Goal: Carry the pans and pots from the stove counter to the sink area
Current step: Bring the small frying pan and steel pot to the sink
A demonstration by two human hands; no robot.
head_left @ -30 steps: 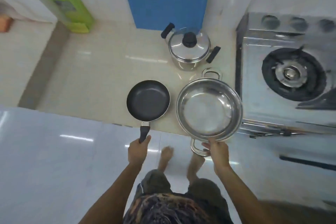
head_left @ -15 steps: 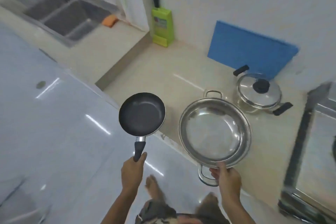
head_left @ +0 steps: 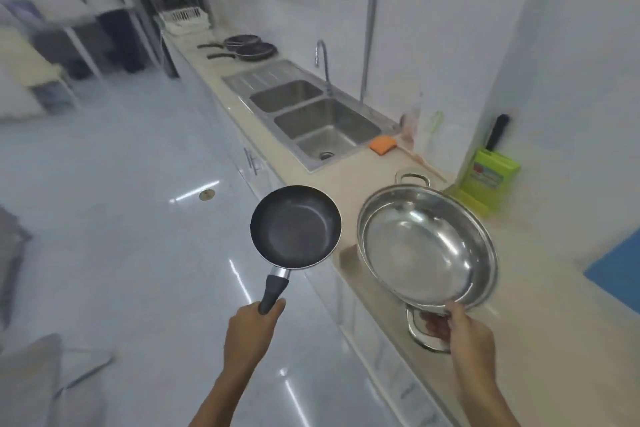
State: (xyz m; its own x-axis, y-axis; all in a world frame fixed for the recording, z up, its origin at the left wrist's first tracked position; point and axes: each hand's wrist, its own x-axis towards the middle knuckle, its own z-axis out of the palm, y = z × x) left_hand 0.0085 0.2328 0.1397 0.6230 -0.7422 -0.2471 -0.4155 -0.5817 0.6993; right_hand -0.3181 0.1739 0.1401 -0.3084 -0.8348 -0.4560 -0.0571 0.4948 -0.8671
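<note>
My left hand grips the black handle of a small black frying pan, held in the air over the floor beside the counter edge. My right hand holds the near loop handle of a wide, empty steel pot, held tilted above the beige counter. The double steel sink lies ahead along the counter. Two dark frying pans rest on the counter beyond the sink.
An orange sponge lies right of the sink, a tap behind it. A green knife block stands in the wall corner, a blue board at the right edge. White racks stand at the far end. Glossy floor spreads left.
The view has swung left from the stove counter toward the sink. Both hands have carried the frying pan and the steel pot along; the lidded pot and stove have left the view.
</note>
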